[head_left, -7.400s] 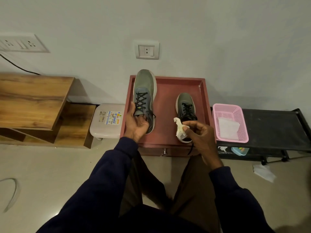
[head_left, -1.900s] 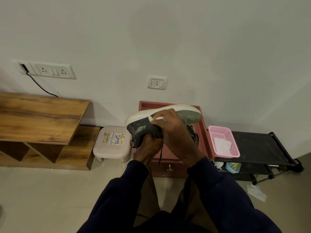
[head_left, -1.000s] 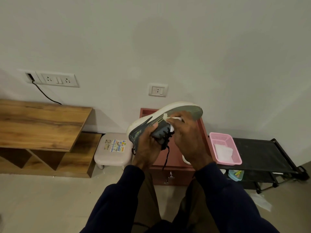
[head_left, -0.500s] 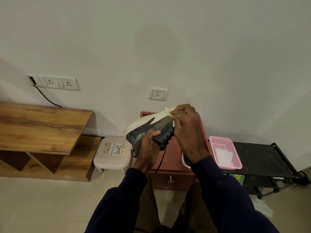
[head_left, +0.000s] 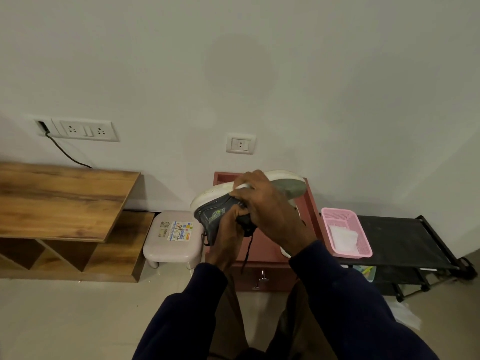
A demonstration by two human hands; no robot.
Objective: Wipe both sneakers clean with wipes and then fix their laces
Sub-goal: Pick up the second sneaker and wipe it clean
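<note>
One sneaker [head_left: 211, 216] hangs tilted, sole upward: the left hand [head_left: 228, 229] grips its upper from below; the right hand [head_left: 270, 211], curled over the sole's edge above, holds a wipe [head_left: 242, 186] against it.

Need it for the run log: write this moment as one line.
step: wiping | left hand: grips sneaker | right hand: presses wipe on sole | other sneaker: in red tray

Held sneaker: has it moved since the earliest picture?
Yes. The held sneaker lay flat in the red tray then; now the left hand holds it raised off the tray, sole up.
</note>
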